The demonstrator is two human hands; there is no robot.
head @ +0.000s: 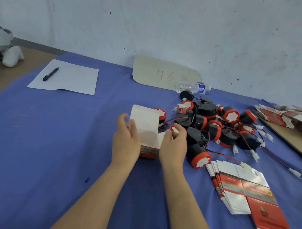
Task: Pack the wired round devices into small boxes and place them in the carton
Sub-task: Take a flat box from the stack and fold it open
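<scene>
A small red-and-white box (145,127) stands on the blue cloth in the middle, its white top flap raised. My left hand (127,140) grips its left side, thumb on the flap. My right hand (174,144) holds the box's right side flap, fingers curled near a red-capped round device (173,128). A heap of black round devices (215,126) with red caps and red-black wires lies just right of the box. One device (199,156) lies nearest my right wrist. No carton is in view.
A stack of flat unfolded boxes (239,190) lies at right front, more flat boxes (294,118) on a brown board far right. A water bottle (193,87), a cardboard sign (162,74), paper (67,77) and a pen (50,74) lie behind.
</scene>
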